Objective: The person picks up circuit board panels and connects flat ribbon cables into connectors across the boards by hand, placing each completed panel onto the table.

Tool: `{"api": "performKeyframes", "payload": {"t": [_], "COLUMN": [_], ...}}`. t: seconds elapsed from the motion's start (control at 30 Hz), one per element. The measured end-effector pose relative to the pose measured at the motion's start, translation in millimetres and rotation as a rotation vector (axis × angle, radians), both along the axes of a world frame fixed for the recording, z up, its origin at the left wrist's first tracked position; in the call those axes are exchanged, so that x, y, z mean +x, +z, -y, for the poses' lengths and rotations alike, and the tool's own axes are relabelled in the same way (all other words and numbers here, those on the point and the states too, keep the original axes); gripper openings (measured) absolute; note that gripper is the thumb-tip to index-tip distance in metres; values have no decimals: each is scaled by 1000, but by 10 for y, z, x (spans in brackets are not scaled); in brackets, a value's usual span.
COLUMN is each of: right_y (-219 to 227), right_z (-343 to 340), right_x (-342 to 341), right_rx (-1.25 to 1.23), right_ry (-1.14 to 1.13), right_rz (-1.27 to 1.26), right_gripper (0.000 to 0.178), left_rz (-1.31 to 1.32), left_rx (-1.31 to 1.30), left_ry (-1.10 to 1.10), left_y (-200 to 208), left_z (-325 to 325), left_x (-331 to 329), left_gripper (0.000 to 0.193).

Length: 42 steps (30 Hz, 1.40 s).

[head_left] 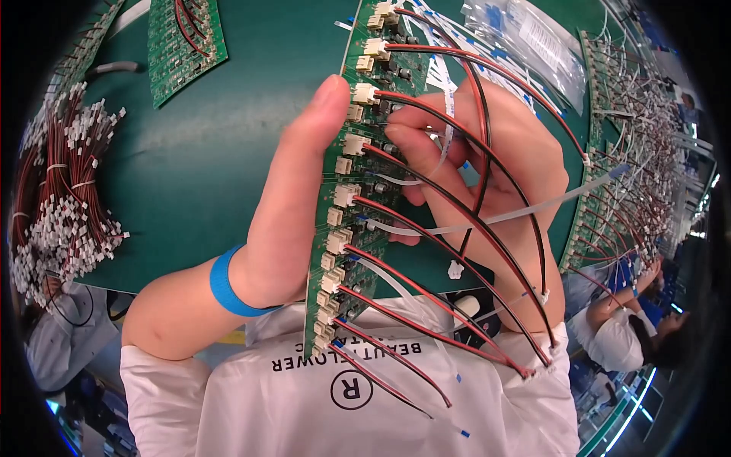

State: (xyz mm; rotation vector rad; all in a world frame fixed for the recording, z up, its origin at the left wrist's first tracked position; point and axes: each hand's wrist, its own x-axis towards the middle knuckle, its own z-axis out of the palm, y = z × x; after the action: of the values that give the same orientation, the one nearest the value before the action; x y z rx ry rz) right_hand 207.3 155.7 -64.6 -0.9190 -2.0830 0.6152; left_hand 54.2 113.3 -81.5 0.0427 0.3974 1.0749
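My left hand [285, 183] grips a long green circuit board [324, 221] by its left edge. The thumb lies along the edge, and the other fingers are hidden behind the board. White sockets run down the board, several with red-and-black wire leads [464, 55] plugged in and trailing right over my right hand. Several flat white ribbon cables with blue ends [525, 215] also stick out from it. With thumb and index finger pinched close to the board's upper part, my right hand [525, 145] holds a flat ribbon cable [449, 114]; its tip is hidden at the fingertips.
Bundled wire leads with white connectors [72, 183] lie at the left of the green table [259, 46]. Other circuit boards [179, 61] rest at the upper left. A clear plastic bag [544, 42] and loose ribbon cables lie far right, beside wired boards [598, 152]. Another person [609, 335] sits beyond.
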Motion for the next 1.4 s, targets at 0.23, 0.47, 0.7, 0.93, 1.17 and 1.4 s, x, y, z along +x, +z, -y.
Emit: {"api": "performKeyframes", "payload": {"t": [0.23, 0.47, 0.7, 0.93, 1.17, 1.4], "right_y": [77, 24, 28, -31, -163, -132], "right_z": [-19, -35, -3, 2, -38, -65], "right_x": [73, 67, 27, -17, -53, 8], "right_rx": [52, 73, -25, -31, 12, -114], "right_ry": [44, 54, 77, 80, 92, 46], "right_rz": [134, 150, 100, 29, -79, -89], "right_gripper": [20, 13, 9, 26, 20, 16], "left_rz": [-234, -555, -714, -646, -648, -598], "left_rx": [88, 112, 24, 21, 11, 67], "left_ry": [-64, -163, -241, -200, -206, -211], "left_y": [9, 79, 183, 203, 162, 91], "left_z": [23, 28, -8, 0, 8, -35], "left_x": [-41, -7, 52, 79, 72, 20], "left_gripper": [51, 53, 66, 64, 66, 68]}}
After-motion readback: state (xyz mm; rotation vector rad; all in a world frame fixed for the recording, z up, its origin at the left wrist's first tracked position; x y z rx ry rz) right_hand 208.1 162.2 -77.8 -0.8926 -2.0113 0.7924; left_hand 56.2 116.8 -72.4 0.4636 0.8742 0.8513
